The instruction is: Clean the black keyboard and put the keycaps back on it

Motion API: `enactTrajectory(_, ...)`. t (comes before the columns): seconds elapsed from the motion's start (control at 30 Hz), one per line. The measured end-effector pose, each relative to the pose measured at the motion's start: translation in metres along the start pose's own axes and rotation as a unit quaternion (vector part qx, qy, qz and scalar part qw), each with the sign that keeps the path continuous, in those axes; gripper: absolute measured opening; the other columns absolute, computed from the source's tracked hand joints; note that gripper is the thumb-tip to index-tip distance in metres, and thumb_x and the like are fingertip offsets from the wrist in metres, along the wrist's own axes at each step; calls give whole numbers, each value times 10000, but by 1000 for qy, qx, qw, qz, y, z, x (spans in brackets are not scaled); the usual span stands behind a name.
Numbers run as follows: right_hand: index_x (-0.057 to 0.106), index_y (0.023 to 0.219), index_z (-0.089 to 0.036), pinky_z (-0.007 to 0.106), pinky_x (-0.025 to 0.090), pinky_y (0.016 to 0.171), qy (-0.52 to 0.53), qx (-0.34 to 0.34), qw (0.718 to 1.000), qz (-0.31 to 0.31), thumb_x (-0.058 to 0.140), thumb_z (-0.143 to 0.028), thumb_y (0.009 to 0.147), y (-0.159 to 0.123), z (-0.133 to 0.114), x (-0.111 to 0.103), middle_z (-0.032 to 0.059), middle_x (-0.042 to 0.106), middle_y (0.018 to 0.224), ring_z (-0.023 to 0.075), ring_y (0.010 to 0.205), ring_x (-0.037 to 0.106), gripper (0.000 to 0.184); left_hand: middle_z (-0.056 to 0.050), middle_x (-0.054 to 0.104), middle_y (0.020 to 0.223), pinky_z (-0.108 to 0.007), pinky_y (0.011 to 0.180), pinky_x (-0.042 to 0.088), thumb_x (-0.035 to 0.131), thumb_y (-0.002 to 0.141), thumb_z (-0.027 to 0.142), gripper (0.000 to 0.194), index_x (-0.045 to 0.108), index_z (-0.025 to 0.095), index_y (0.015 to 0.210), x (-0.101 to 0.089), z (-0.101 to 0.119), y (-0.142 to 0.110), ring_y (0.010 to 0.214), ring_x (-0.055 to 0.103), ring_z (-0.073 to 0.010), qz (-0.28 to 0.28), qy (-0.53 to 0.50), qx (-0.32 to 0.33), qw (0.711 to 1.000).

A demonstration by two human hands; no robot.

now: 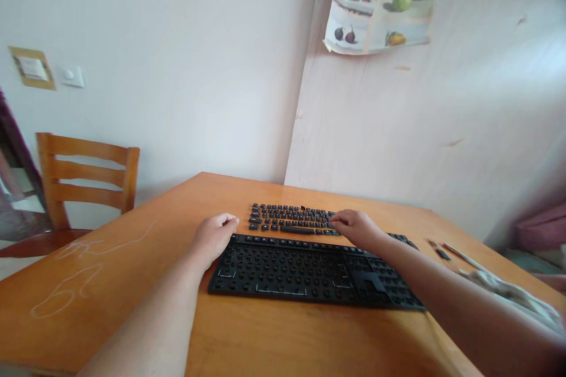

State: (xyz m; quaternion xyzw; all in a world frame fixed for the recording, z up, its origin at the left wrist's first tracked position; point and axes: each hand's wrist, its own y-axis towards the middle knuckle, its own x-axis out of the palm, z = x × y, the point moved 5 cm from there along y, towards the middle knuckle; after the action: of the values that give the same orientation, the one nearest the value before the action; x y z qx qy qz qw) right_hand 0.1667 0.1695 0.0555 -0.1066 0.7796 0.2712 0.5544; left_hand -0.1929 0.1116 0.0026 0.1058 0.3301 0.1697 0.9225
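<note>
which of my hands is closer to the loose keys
Right. Your right hand is at the right end of the loose keys; your left hand sits apart from their left end, by the far left corner of the keyboard.

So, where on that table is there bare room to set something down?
The widest bare patch on the table lies left of the left arm, marked with pale scribbles. Another strip runs between the keycaps and wall; a third lies nearside of the keyboard. It's crowded around the right hand by the keycaps, and further right by the crumpled cloth.
</note>
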Motion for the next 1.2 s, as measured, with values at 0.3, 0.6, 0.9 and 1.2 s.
enactTrajectory(0.3, 709, 746, -177, 244, 396, 579, 19, -17, 999, -21, 509, -271, 811, 82, -45, 32, 28, 687, 721, 142, 658, 582, 230, -25, 667, 675, -261, 608, 391, 498, 811, 490, 356, 661, 184, 729, 0, -3, -1, 680, 602, -193, 20, -35, -7, 999)
enactTrajectory(0.6, 749, 754, -197, 213, 370, 538, 11, -26, 996, -88, 601, -256, 733, 154, -101, 83, 12, 701, 706, 117, 626, 584, 160, -32, 677, 702, -256, 614, 405, 507, 816, 470, 331, 667, 189, 747, 1, -6, -1, 695, 608, -188, 26, -58, -26, 998)
enactTrajectory(0.9, 767, 798, -229, 198, 385, 539, -6, -3, 993, -119, 649, -290, 699, 193, -113, 116, 3, 714, 743, 128, 682, 617, 165, -44, 702, 774, -253, 643, 423, 502, 839, 460, 328, 685, 188, 860, 0, -9, 0, 741, 632, -181, 47, -67, -38, 996)
enactTrajectory(1.2, 766, 811, -214, 194, 427, 598, -9, 5, 991, -137, 678, -344, 702, 202, -114, 128, 1, 711, 730, 120, 673, 611, 191, -60, 710, 787, -249, 642, 423, 499, 842, 448, 323, 690, 187, 848, 1, -10, 0, 745, 631, -181, 47, -76, -34, 995)
